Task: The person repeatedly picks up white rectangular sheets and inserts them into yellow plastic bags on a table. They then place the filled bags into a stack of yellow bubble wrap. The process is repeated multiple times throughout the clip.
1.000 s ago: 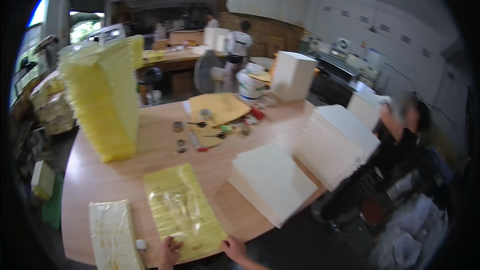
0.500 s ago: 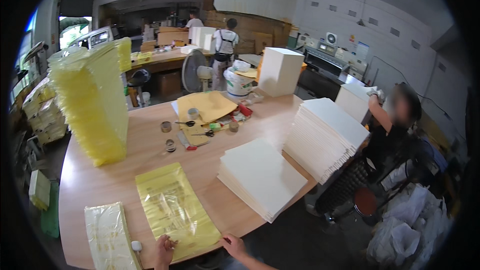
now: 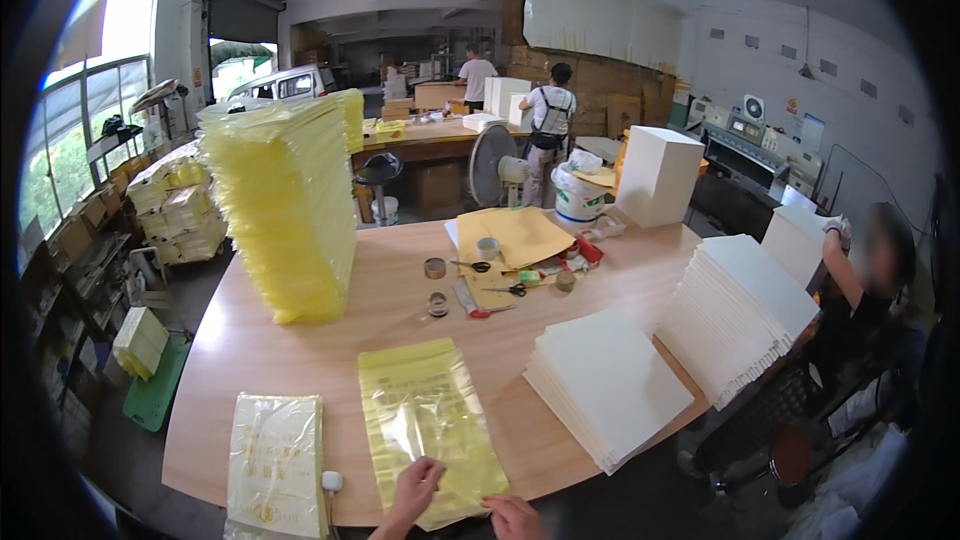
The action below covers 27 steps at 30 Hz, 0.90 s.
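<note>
A yellow translucent plastic bag (image 3: 425, 390) lies flat on the wooden table near its front edge, with faint print and glossy creases. My left hand (image 3: 415, 488) is over the bag's lower part, its fingers curled and pinched on the plastic. At the bag's near right corner, my right hand (image 3: 513, 517) has thumb and finger closed on the edge. To the left rests a stack of pale yellow packages in clear film (image 3: 275, 460), with a small white device (image 3: 332, 481) beside it.
A tall stack of yellow bags (image 3: 285, 210) stands on the table's far left. White board stacks (image 3: 610, 380) (image 3: 740, 310) line the right side. Tape rolls, scissors (image 3: 505, 289) and brown paper (image 3: 525, 235) lie mid-table. A person (image 3: 855, 280) handles boards at right.
The view has swung left and up, so everything appears farther right. My left hand has moved inward from the bag's near left edge; my right stays at its near right corner.
</note>
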{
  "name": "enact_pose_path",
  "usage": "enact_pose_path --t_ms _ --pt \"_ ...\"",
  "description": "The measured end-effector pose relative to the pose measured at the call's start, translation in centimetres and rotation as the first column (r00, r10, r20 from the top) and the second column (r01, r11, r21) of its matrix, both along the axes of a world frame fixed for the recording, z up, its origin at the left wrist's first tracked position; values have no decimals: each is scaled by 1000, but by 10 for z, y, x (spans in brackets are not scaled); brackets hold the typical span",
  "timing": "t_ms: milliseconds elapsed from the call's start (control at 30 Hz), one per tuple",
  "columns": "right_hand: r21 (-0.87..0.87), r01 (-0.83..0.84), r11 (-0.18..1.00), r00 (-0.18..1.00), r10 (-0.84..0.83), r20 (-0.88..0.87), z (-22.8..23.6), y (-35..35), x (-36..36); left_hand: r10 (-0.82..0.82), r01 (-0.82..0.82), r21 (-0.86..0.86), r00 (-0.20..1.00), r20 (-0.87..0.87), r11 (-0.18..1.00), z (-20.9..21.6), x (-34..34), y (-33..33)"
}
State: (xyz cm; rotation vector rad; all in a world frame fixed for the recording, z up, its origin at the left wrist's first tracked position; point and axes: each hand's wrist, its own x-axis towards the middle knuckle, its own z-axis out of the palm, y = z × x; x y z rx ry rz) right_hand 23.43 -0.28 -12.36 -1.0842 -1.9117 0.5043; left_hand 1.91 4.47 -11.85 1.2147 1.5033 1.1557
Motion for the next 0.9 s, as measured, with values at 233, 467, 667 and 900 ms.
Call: enact_pose_path --t_ms 233,467,667,900 --pt "-263 -288 921 957 270 -102 -33 85 -76 -231 378 166 800 -553 911 108 101 -79" --pt "-406 -373 834 913 408 1 -35 108 -83 -516 517 264 853 -79 814 187 113 -123" --pt "-456 -388 801 898 439 8 -41 99 -79 -204 313 181 869 -450 932 78 86 -74" --pt "-818 -103 566 956 -170 -238 -52 -19 87 -93 225 237 879 -468 945 25 29 -31"
